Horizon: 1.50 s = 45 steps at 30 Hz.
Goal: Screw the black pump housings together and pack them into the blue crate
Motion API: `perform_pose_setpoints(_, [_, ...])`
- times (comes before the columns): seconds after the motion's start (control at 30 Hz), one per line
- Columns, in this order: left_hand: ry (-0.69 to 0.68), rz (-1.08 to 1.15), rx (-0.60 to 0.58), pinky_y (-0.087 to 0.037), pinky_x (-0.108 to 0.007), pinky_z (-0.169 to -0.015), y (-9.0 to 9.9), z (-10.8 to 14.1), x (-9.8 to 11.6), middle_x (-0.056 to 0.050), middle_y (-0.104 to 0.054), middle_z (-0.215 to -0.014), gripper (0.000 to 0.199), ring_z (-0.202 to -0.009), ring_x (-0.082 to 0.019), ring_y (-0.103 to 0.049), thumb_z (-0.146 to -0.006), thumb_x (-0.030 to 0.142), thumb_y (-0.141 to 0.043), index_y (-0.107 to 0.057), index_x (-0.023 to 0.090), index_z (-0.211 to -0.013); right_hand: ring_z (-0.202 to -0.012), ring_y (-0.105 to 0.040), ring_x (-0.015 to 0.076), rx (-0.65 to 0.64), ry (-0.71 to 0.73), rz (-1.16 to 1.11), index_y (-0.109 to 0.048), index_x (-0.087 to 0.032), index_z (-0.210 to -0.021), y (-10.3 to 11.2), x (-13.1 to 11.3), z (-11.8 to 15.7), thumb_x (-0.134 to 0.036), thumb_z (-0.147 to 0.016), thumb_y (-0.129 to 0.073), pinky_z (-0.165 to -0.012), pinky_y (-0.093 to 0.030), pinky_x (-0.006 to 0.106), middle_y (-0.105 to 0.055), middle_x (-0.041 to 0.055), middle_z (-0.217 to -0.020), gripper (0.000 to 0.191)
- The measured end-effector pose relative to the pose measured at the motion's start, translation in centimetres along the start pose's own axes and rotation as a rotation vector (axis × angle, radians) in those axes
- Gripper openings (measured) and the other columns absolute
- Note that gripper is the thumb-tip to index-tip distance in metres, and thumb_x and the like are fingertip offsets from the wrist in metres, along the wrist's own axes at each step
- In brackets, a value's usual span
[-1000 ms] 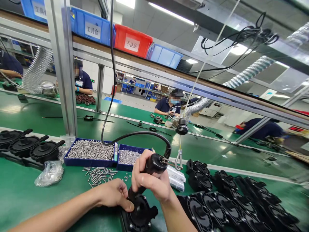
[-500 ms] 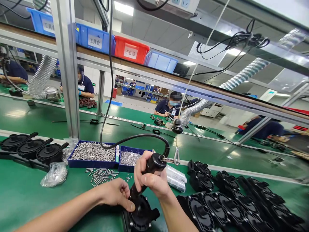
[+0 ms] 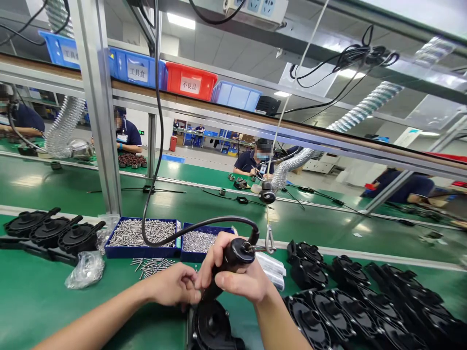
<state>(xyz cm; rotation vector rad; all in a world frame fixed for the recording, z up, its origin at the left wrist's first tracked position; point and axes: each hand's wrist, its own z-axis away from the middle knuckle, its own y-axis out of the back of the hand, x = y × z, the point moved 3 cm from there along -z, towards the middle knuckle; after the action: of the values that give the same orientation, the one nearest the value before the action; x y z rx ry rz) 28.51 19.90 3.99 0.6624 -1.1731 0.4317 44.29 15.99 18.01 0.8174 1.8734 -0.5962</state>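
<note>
My right hand [image 3: 241,277] is wrapped round a black electric screwdriver [image 3: 239,253], tilted with its lower end over a round black pump housing [image 3: 211,323]. The driver's tip is hidden behind my fingers. Close beside that lower end, my left hand [image 3: 178,287] has its thumb and fingers pinched together; what they hold, if anything, is hidden. The housing lies at the bottom centre, with bright screw heads on its rim. Behind my left hand are loose screws [image 3: 153,266], a blue tray of screws [image 3: 142,250] and a blue tray of nuts [image 3: 199,239].
Rows of black housings [image 3: 350,311] fill the right side; several more [image 3: 78,238] stand at left near a plastic bag of small parts [image 3: 85,270]. A cord [image 3: 279,121] and cable hang over the bench. Co-workers sit beyond the shelf post [image 3: 97,121].
The screwdriver and my right hand have shifted slightly down and right, the tool tilting more. My left thumb has come off the housing's top and draws in beside the tool.
</note>
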Motion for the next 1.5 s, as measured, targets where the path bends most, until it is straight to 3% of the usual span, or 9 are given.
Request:
perform_pose_setpoints(0.07, [-0.062,-0.243,0.176,-0.05,-0.032,-0.074,1.1,0.1,0.4,-0.001,-0.069,-0.084,0.023,-0.079,-0.021,-0.065,-0.09,0.043,-0.069,-0.069,0.02,-0.092,-0.074,-0.076,0.0245,0.057,0.001,0.138,-0.054,-0.023,-0.094,0.2,-0.6,0.1,-0.034,-0.086,-0.079,-0.07,-0.059,0.037,-0.077,0.0068,-0.081,0.029])
perform_pose_setpoints(0.17, [-0.123,-0.619,0.373,-0.047,-0.033,-0.084,1.9,-0.1,0.1,-0.005,-0.072,-0.097,0.012,-0.095,-0.024,-0.067,-0.092,0.024,-0.061,-0.072,0.021,-0.091,-0.073,-0.072,0.0212,0.167,-0.022,0.36,-0.06,-0.021,-0.094,0.6,-1.6,0.0,-0.027,-0.088,-0.074,-0.067,-0.055,0.032,-0.078,0.0076,-0.083,0.017])
perform_pose_setpoints(0.43, [-0.066,-0.898,0.365,-0.048,-0.033,-0.081,0.3,-1.4,-2.3,-0.007,-0.07,-0.098,0.026,-0.095,-0.025,-0.069,-0.1,0.023,-0.054,-0.075,0.022,-0.084,-0.078,-0.072,0.0232,0.273,-0.101,0.52,-0.063,-0.021,-0.09,0.7,-2.6,-0.1,-0.028,-0.086,-0.072,-0.071,-0.055,0.035,-0.075,0.0057,-0.083,0.012])
perform_pose_setpoints(0.57, [0.018,-0.964,0.363,-0.047,-0.035,-0.085,0.1,-1.2,-1.9,-0.01,-0.07,-0.105,0.027,-0.101,-0.027,-0.067,-0.101,0.018,-0.047,-0.072,0.019,-0.09,-0.074,-0.071,0.0233,0.446,-0.15,0.542,-0.059,-0.022,-0.089,1.4,-2.3,-0.4,-0.033,-0.086,-0.077,-0.07,-0.056,0.035,-0.069,0.0013,-0.073,0.021])
perform_pose_setpoints(0.77, [-0.001,-0.5,0.341,-0.037,-0.031,-0.07,-0.8,-0.9,-1.4,-0.002,-0.064,-0.079,0.026,-0.077,-0.021,-0.058,-0.101,0.032,-0.046,-0.057,0.021,-0.08,-0.071,-0.065,0.0222,0.526,-0.187,0.552,-0.06,-0.022,-0.089,2.3,-2.1,-0.4,-0.039,-0.084,-0.079,-0.066,-0.051,0.034,-0.061,-0.0007,-0.069,0.027])
perform_pose_setpoints(1.0, [0.269,0.085,0.079,-0.017,-0.03,-0.048,-2.4,-0.6,-1.5,0.007,-0.042,-0.051,0.05,-0.045,-0.009,-0.025,-0.076,0.067,-0.068,-0.047,0.024,-0.06,-0.069,-0.063,0.0211,0.475,-0.184,0.573,-0.061,-0.022,-0.088,1.7,-2.2,-0.4,-0.039,-0.085,-0.079,-0.064,-0.048,0.034,-0.06,-0.0013,-0.067,0.025])
perform_pose_setpoints(1.1, [0.331,0.137,0.014,-0.013,-0.029,-0.043,-1.8,-0.1,-0.6,0.008,-0.045,-0.051,0.054,-0.04,-0.008,-0.023,-0.07,0.071,-0.073,-0.049,0.024,-0.061,-0.071,-0.065,0.022,0.447,-0.175,0.547,-0.061,-0.022,-0.09,1.8,-2.2,-0.3,-0.038,-0.085,-0.081,-0.064,-0.049,0.034,-0.065,-0.0001,-0.068,0.026])
perform_pose_setpoints(1.27, [0.183,0.071,-0.122,-0.024,-0.027,-0.043,-0.5,0.5,0.2,0.006,-0.053,-0.055,0.063,-0.044,-0.009,-0.034,-0.072,0.084,-0.072,-0.057,0.023,-0.074,-0.072,-0.067,0.0218,0.36,-0.189,0.5,-0.063,-0.021,-0.09,2.1,-2.4,-0.1,-0.038,-0.087,-0.08,-0.065,-0.049,0.033,-0.071,0.0034,-0.077,0.024])
perform_pose_setpoints(1.5, [0.192,0.123,-0.135,-0.02,-0.026,-0.049,-0.9,0.1,-1.1,0.009,-0.054,-0.056,0.076,-0.051,-0.009,-0.037,-0.043,0.071,-0.098,-0.067,0.02,-0.089,-0.066,-0.06,0.016,0.267,-0.201,0.442,-0.065,-0.02,-0.091,2.2,-2.7,0.0,-0.038,-0.084,-0.086,-0.061,-0.046,0.029,-0.073,0.0029,-0.079,0.028])
